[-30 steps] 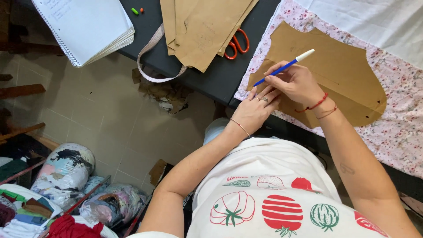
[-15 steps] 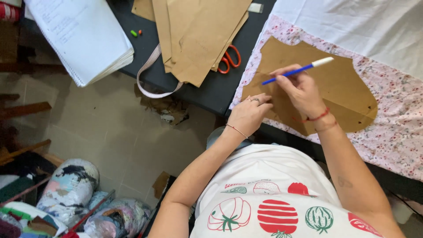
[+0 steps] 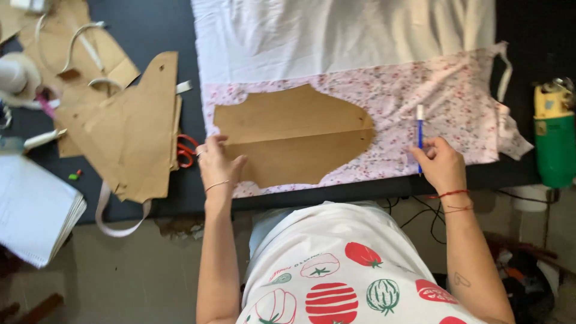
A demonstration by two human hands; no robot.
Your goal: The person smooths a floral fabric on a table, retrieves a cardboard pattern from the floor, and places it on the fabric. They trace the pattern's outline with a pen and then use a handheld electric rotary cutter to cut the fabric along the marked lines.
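Note:
A brown cardboard pattern piece [image 3: 294, 141] lies flat on pink floral fabric [image 3: 438, 114] on the dark table [image 3: 162, 42]. My left hand [image 3: 217, 162] presses on the pattern's left edge, fingers spread. My right hand [image 3: 441, 163] rests on the floral fabric to the right of the pattern and holds a blue pen [image 3: 419, 135] upright, white cap pointing away from me. White cloth [image 3: 342, 36] covers the table beyond the floral fabric.
More brown pattern pieces [image 3: 126, 135] are stacked at the left, with red-handled scissors [image 3: 186, 150] partly under them and a white tape [image 3: 120, 225] hanging off the edge. A spiral notebook [image 3: 33, 210] overhangs at far left. A green and yellow machine [image 3: 555, 135] stands at the right.
The view has swung so the table lies straight ahead. My right hand moved with the pen from the pattern to the fabric at its right. My left hand now presses the pattern's left edge.

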